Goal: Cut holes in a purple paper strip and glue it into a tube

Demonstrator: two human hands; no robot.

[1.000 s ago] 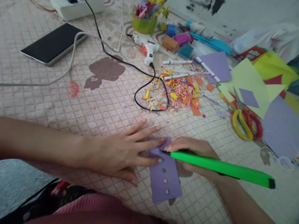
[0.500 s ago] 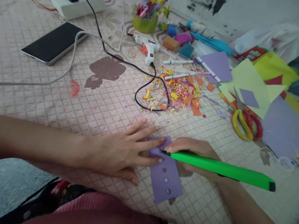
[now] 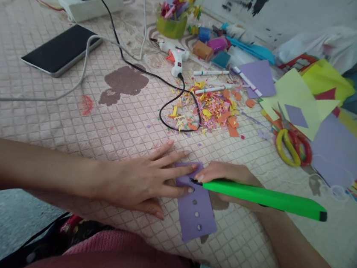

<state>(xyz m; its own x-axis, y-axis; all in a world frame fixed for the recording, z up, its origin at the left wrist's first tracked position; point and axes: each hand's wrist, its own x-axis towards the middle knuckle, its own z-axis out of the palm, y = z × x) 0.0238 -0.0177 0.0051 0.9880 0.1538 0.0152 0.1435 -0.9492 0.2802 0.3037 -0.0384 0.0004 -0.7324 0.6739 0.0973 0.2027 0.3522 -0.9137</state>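
Note:
A strip of purple paper point(image 3: 193, 215) lies on the patterned tablecloth point(image 3: 126, 139), with several round holes in a row along it. My left hand point(image 3: 142, 181) rests flat with fingers spread, its fingertips pressing on the paper's left side. In my right hand point(image 3: 230, 174) is a bright green utility knife point(image 3: 264, 198), gripped near its front end. The knife's dark tip touches the upper part of the paper, by my left fingertips. Some of my right fingers are hidden under the knife.
Paper scraps point(image 3: 215, 110) lie beyond my hands, beside a white glue gun point(image 3: 176, 58) with a looped black cord. Scissors point(image 3: 293, 147) and coloured paper sheets point(image 3: 341, 144) are at the right. A black tablet-like device point(image 3: 61, 49) and a power strip point(image 3: 86, 5) stand at the left.
The green knife's rear end has risen slightly in view, while its tip stays at the same spot on the paper. The whole view has shifted a little; my left hand stays pressed down.

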